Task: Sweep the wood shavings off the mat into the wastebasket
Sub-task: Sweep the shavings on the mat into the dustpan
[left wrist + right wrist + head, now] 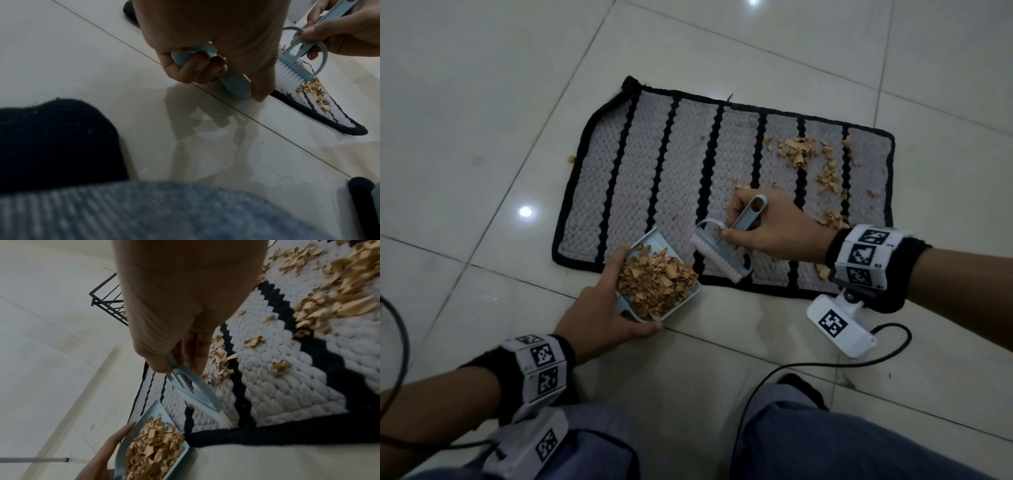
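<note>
A grey mat point(671, 171) with black stripes lies on the tiled floor. Tan wood shavings point(808, 161) are scattered over its right part. My left hand point(602, 308) grips a small light-blue dustpan point(650, 246) heaped with shavings point(657, 281), at the mat's near edge; in the left wrist view its fingers point(195, 68) curl round the pan's handle point(234, 84). My right hand point(774, 226) holds the handle of a light-blue brush point(722, 255), its white bristles point(285, 79) just right of the pan. The dustpan point(152, 412) and brush point(197, 391) also show in the right wrist view.
A black wire basket point(107, 303) stands on the floor beyond the mat's left end, seen only in the right wrist view. My knees in blue jeans point(825, 438) are at the bottom. Black cables point(825, 363) trail from the wrist cameras. One stray shaving point(571, 158) lies left of the mat.
</note>
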`<move>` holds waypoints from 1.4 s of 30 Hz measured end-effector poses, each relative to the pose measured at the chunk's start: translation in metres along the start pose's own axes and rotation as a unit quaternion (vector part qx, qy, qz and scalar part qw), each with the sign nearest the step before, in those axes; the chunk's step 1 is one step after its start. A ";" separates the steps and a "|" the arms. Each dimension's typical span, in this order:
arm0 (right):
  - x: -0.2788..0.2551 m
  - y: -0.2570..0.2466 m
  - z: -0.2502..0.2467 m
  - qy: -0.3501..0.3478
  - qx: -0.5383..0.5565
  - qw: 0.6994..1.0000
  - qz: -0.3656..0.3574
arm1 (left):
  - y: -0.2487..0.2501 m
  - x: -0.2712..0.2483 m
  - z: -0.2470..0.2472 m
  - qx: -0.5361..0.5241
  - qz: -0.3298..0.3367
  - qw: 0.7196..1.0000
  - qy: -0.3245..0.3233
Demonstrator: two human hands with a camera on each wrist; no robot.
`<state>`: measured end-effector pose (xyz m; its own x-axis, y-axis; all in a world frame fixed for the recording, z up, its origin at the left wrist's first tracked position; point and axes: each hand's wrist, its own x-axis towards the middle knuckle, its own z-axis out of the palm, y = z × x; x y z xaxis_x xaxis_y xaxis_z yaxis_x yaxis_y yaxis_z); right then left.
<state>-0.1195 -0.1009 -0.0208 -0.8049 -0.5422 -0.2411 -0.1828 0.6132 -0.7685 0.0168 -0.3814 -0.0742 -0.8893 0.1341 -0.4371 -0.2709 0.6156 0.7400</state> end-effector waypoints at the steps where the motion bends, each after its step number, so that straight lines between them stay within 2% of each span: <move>1: -0.002 0.003 -0.004 0.006 -0.009 1.000 0.005 | 0.001 0.002 0.000 -0.003 0.002 1.000 0.000; 5: -0.012 0.017 -0.025 0.073 -0.026 0.996 0.046 | 0.004 0.008 0.002 -0.018 0.013 1.000 0.000; 8: -0.021 0.020 -0.035 0.116 -0.013 0.992 0.046 | 0.006 0.012 0.004 -0.025 0.022 0.999 0.000; 10: -0.026 0.016 -0.034 0.113 0.008 0.993 0.041 | 0.007 0.015 0.006 -0.032 0.027 0.999 -0.004; 14: -0.024 0.006 -0.016 0.020 0.012 0.999 0.039 | 0.009 0.018 0.009 -0.049 0.034 0.998 -0.007; 16: -0.019 0.007 -0.008 -0.002 0.001 0.999 0.040 | 0.009 0.018 0.010 -0.052 0.029 0.998 -0.008; 26: -0.024 0.031 -0.051 0.117 -0.003 0.989 0.092 | 0.019 0.027 0.018 -0.030 0.047 0.998 -0.037; 30: -0.026 0.030 -0.072 0.158 0.048 0.983 0.081 | 0.030 0.035 0.025 -0.025 0.048 0.997 -0.049; 35: -0.015 0.034 -0.090 0.205 -0.015 0.977 0.062 | 0.044 0.045 0.036 -0.036 0.037 0.998 -0.047; 42: 0.025 0.032 -0.083 0.168 -0.092 0.981 0.036 | 0.061 0.055 0.055 -0.061 0.030 0.997 -0.030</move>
<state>-0.1926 -0.0474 -0.0021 -0.9543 -0.2930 -0.0589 -0.1925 0.7533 -0.6288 -0.0280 -0.2932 -0.0809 -0.8826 0.2164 -0.4173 -0.2639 0.5065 0.8209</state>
